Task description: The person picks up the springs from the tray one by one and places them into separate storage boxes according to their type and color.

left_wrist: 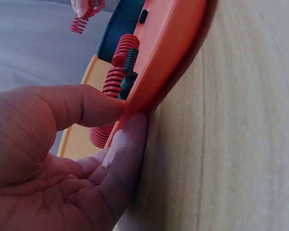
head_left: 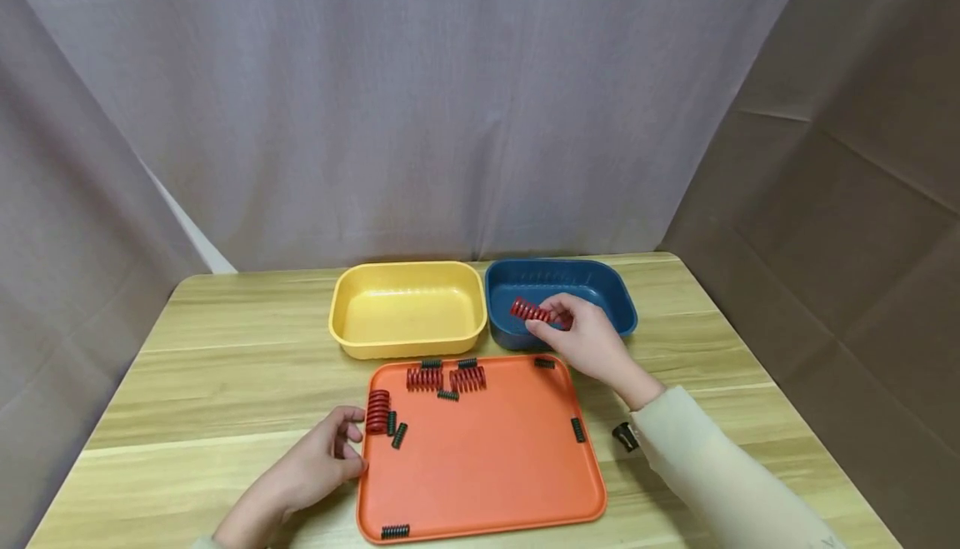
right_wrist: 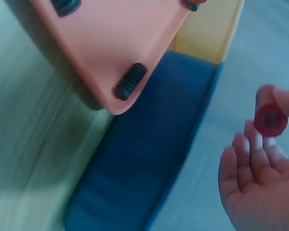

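Note:
Over the blue bin [head_left: 506, 334], my right hand [head_left: 592, 341] pinches a red coil spring [head_left: 527, 309] between thumb and fingers. The right wrist view shows the same spring [right_wrist: 269, 115] end-on, with the other fingers spread below it. My left hand [head_left: 318, 457] grips the left rim of an orange tray [head_left: 487, 466], thumb and fingers meeting on the edge [left_wrist: 127, 108]. On the tray, a red spring [head_left: 378, 412] lies close to that hand. Two more red springs [head_left: 424, 379] lie along the far side. Several small dark green springs [head_left: 400, 435] are scattered about the tray.
A yellow bin [head_left: 408, 349] stands left of the blue one, behind the tray. On the wooden table [head_left: 225, 366], a small black object [head_left: 625, 436] lies right of the tray, near the right sleeve. Grey curtains [head_left: 420, 116] enclose the back and sides.

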Motion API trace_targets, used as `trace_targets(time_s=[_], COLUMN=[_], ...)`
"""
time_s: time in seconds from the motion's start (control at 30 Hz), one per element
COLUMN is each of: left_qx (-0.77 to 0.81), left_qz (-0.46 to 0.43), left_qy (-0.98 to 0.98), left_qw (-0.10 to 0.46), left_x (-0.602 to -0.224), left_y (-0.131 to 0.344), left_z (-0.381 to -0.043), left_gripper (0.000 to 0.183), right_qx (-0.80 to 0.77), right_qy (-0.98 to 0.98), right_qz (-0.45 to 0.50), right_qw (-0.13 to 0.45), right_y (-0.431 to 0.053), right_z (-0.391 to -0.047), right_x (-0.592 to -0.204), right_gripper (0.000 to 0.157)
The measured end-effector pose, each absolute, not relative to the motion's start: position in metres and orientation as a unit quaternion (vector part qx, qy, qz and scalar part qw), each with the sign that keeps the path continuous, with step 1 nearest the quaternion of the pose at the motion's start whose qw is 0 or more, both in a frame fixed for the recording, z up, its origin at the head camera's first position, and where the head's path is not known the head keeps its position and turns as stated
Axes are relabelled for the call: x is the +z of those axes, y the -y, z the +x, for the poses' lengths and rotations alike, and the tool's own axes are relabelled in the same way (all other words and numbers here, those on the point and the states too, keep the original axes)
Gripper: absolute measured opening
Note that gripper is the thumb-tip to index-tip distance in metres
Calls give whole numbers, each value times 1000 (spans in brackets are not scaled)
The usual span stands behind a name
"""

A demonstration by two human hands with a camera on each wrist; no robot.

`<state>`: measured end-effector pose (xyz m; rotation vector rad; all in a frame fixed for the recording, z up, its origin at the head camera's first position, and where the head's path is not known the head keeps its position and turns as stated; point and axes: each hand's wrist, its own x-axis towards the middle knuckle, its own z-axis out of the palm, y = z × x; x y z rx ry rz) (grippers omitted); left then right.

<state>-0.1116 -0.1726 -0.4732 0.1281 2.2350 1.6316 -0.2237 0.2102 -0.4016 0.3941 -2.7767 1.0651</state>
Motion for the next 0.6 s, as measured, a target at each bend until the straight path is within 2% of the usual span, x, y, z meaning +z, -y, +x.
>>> trace_targets(time_s=[0.27,0.6], left_qx=[575,576], left_qz=[40,46], left_qy=[-796,-796], left_qw=[184,183], left_x=[-473,-474], left_y=[173,172], left_z=[-114,-113], left_gripper=[62,61], right_qx=[335,267], right_qy=[937,963], right_qz=[61,33], right_qw=[80,2], right_y=[-210,-207], right_z=[-254,-285], right_x=[-413,-421], right_gripper=[34,33])
